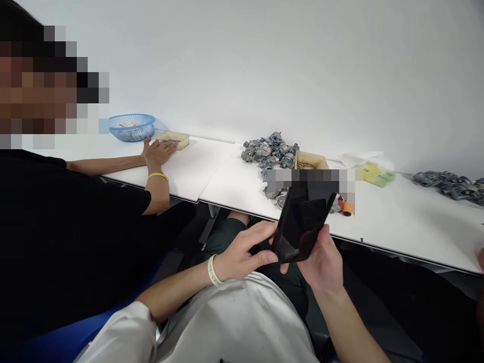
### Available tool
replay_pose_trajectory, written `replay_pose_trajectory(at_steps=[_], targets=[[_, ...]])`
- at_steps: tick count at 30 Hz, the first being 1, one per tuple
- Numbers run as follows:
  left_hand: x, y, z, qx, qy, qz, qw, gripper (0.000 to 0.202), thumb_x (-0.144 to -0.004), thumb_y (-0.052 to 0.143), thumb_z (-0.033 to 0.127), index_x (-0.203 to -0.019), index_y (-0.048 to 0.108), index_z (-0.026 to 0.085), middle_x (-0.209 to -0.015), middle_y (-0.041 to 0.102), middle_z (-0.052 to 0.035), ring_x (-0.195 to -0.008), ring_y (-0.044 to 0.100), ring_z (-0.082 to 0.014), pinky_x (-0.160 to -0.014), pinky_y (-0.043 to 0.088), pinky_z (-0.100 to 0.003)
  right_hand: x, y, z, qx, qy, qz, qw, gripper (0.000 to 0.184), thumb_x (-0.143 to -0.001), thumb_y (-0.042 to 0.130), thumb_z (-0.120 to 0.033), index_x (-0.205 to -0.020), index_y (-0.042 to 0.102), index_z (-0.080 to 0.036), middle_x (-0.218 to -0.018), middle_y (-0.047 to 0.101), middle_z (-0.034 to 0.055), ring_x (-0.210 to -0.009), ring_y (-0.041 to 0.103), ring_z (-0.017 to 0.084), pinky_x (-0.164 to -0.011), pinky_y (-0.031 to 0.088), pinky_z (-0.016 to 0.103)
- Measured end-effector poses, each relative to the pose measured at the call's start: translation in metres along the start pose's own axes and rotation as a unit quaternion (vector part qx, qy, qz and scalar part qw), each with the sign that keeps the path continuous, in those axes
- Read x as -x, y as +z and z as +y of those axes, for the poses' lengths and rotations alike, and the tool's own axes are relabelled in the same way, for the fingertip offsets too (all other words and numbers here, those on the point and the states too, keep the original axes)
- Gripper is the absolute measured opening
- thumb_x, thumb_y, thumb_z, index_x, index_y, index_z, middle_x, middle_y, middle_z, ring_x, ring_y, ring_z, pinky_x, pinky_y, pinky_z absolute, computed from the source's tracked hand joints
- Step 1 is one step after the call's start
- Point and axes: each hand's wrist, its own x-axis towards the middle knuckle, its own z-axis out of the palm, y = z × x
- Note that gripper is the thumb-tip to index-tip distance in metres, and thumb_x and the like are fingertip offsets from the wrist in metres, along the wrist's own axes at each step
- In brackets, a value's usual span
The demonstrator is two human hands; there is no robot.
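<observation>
Head view shows a black phone (302,229) between left hand (245,251) and right hand (324,264), both gripping its edges.

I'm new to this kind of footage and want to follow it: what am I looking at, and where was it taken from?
There is no machine here, just a person's bare hands. The single picture comes from a camera worn on that person's head, looking forward and down. The left hand, with a pale wristband, and the right hand hold a black phone between them. Beyond is a white table. On it are a heap of grey metal parts, a pale box, a yellow-green packet, a second heap and, farther left, a blue basket. The other hands, by a pale tray, belong to a neighbour. Some patches are pixelated, so details there are hidden.
</observation>
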Motion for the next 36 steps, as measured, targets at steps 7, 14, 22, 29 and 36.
replay_pose_trajectory(at_steps=[7, 14, 22, 29, 36], targets=[[-0.002, 0.003, 0.004, 0.016, 0.008, -0.006, 1.0, 0.048, -0.097, 0.05, 0.047, -0.131, 0.059, 0.014, -0.083, 0.068, -0.0086, -0.08, 0.053, -0.0174, -0.085, 0.046, -0.033, -0.001, -0.019, 0.011, 0.003, -0.001, 0.03, 1.0, 0.045, -0.092, 0.048, -0.066, -0.108, 0.07, -0.029, -0.092, 0.072, 0.0088, -0.092, 0.069, 0.034, -0.046, 0.056, 0.04], [0.0, 0.002, 0.001, 0.011, 0.022, 0.001, 1.0, 0.048, -0.096, 0.052, 0.044, -0.135, 0.058, 0.016, -0.086, 0.069, -0.0081, -0.082, 0.054, -0.017, -0.086, 0.046, -0.032, -0.002, -0.02, 0.009, 0.061, -0.012, 0.028, 0.998, 0.053, -0.092, 0.044, -0.069, -0.122, 0.066, -0.032, -0.09, 0.072, 0.0099, -0.084, 0.069, 0.034, -0.054, 0.058, 0.048], [-0.002, 0.002, 0.003, 0.001, 0.024, -0.004, 1.0, 0.05, -0.097, 0.049, 0.047, -0.133, 0.059, 0.014, -0.081, 0.069, -0.0081, -0.079, 0.054, -0.017, -0.085, 0.046, -0.034, -0.002, -0.021, 0.008, 0.088, -0.019, 0.029, 0.996, 0.054, -0.092, 0.042, -0.07, -0.12, 0.068, -0.032, -0.081, 0.071, 0.009, -0.078, 0.069, 0.033, -0.054, 0.056, 0.048], [-0.004, 0.001, 0.007, 0.007, 0.01, -0.003, 1.0, 0.049, -0.096, 0.051, 0.048, -0.131, 0.06, 0.015, -0.084, 0.066, -0.0074, -0.08, 0.051, -0.0167, -0.084, 0.046, -0.031, 0.0, -0.014, 0.006, 0.034, -0.003, 0.016, 0.999, 0.052, -0.092, 0.044, -0.068, -0.123, 0.065, -0.032, -0.098, 0.074, 0.01, -0.092, 0.07, 0.035, -0.046, 0.055, 0.041], [0.002, 0.002, -0.009, 0.031, -0.062, 0.057, 0.996, 0.037, -0.095, 0.055, 0.042, -0.12, 0.065, 0.016, -0.111, 0.066, -0.0109, -0.096, 0.06, -0.0195, -0.089, 0.049, -0.032, -0.008, 0.0, 0.008, 0.025, 0.004, 0.01, 1.0, 0.043, -0.095, 0.05, -0.056, -0.123, 0.063, -0.025, -0.096, 0.072, 0.0085, -0.063, 0.068, 0.026, -0.039, 0.056, 0.039]])
